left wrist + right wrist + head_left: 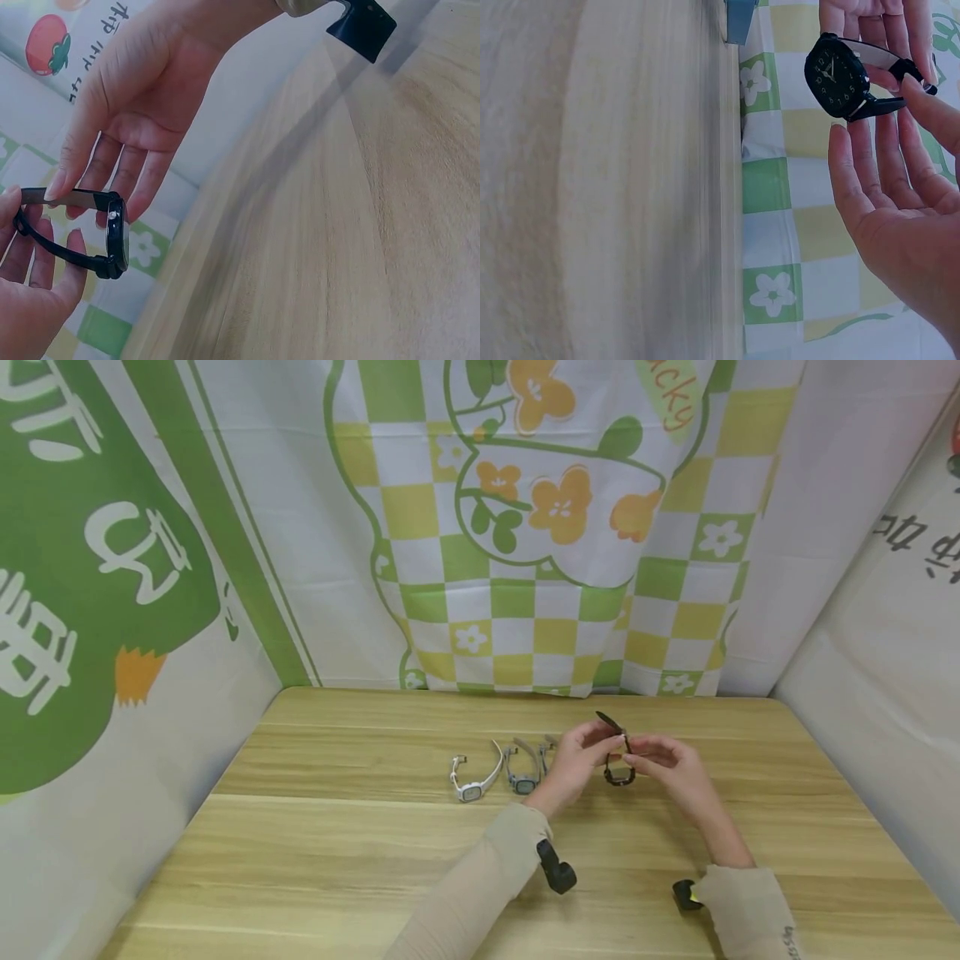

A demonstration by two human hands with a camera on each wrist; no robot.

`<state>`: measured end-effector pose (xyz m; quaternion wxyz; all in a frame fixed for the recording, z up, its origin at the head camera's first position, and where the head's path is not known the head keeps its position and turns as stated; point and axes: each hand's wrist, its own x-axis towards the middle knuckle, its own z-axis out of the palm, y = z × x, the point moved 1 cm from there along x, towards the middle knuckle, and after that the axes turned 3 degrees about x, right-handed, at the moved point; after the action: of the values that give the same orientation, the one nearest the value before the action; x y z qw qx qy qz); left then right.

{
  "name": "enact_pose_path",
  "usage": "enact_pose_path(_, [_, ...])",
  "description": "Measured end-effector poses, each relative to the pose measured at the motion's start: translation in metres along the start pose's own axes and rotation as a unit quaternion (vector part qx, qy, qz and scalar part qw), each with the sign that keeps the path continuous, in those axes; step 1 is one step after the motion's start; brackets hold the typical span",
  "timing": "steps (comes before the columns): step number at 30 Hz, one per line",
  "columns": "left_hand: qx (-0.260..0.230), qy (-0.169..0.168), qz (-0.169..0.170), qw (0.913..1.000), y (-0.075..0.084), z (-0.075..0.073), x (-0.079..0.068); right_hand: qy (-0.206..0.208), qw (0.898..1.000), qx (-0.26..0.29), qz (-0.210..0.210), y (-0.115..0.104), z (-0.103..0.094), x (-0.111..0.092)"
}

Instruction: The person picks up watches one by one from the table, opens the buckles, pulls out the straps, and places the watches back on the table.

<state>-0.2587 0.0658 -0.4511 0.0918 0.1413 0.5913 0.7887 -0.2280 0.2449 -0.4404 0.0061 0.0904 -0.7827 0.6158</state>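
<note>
Both hands hold a black wristwatch [619, 777] above the table, its strap bent into a loop. The dial, with pale numerals, shows on the watch [835, 77] in the right wrist view. My left hand [573, 764] pinches the strap away from the case; in the left wrist view this hand [34, 319] enters at lower left. From the other side my right hand [667, 764] has its thumb and fingers on the strap. One strap end sticks up above the fingers in the head view. Fingers partly hide the buckle area.
Left of the hands, a white watch [471, 791] and a grey watch [524, 785] lie on the wooden table [315, 843]. Another grey watch [546, 752] is partly hidden by the left hand. A patterned curtain [510, 635] hangs behind the table.
</note>
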Motion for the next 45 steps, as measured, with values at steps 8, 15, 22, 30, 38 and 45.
enact_pose_path(8, [0.01,0.014,0.007,0.9998,0.0025,-0.0005,0.0006,-0.003,1.0,-0.015,-0.006,-0.0018,-0.0011,0.0006])
enact_pose_path(15, [0.005,0.028,0.005,0.9996,0.0042,-0.002,0.0017,-0.007,1.0,-0.011,0.004,-0.0013,-0.002,0.0015])
enact_pose_path(22, [0.009,0.027,0.01,0.9995,0.0024,-0.0006,0.0033,0.001,1.0,-0.009,-0.013,-0.0005,-0.0013,0.0009])
enact_pose_path(30, [0.051,0.01,0.017,0.9985,0.0016,0.0031,0.0019,0.009,0.998,0.035,-0.053,-0.0008,0.0012,0.0007])
enact_pose_path(38, [0.105,-0.01,0.023,0.9942,-0.0004,0.0019,-0.0008,0.029,0.997,0.015,-0.068,-0.0038,0.0062,0.0001])
enact_pose_path(45, [0.123,-0.013,0.033,0.9917,0.0008,0.0004,0.0,0.035,0.996,-0.012,-0.075,-0.0031,0.0057,0.001])
